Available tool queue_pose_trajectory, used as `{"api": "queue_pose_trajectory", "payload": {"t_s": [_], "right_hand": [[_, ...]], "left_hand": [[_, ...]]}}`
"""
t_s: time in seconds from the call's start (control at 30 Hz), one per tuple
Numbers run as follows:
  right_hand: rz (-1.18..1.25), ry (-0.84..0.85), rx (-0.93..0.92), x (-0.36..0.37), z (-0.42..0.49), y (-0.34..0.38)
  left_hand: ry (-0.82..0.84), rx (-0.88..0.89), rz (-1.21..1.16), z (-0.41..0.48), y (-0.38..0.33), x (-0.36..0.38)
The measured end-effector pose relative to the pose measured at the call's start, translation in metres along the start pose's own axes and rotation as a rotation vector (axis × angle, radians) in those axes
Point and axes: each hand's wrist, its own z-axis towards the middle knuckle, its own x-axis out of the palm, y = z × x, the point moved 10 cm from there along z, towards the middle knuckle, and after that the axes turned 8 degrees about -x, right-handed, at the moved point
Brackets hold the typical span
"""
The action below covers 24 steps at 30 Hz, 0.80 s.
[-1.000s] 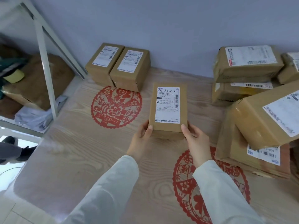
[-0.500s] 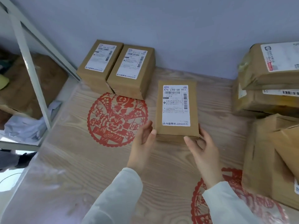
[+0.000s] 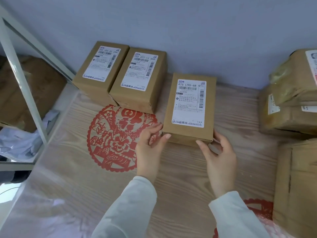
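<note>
A small brown cardboard box with a white shipping label lies flat on the wood-grain table, just right of two similar labelled boxes that stand side by side against the wall. My left hand holds its near left corner, thumb on the front face and fingers along the left side. At the near right corner, my right hand grips the box with its thumb on the front face and its fingers round the right side.
Red paper-cut decorations are on the tabletop. Larger taped parcels are stacked at the right, with another big carton nearer me. A white metal shelf frame with bags stands at the left. The grey wall runs behind.
Both hands have carried the box away from me and left, setting it down near the wall beside the two boxes. The view has shifted left.
</note>
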Motion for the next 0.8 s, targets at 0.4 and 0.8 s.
{"api": "queue_pose_trajectory", "payload": {"t_s": [0.4, 0.8], "right_hand": [[0.023, -0.038, -0.060, 0.028, 0.044, 0.010], [0.041, -0.045, -0.079, 0.046, 0.061, 0.008]], "left_hand": [[-0.167, 0.118, 0.191, 0.042, -0.025, -0.005], [-0.304, 0.081, 0.171, 0.060, -0.021, -0.015]]}}
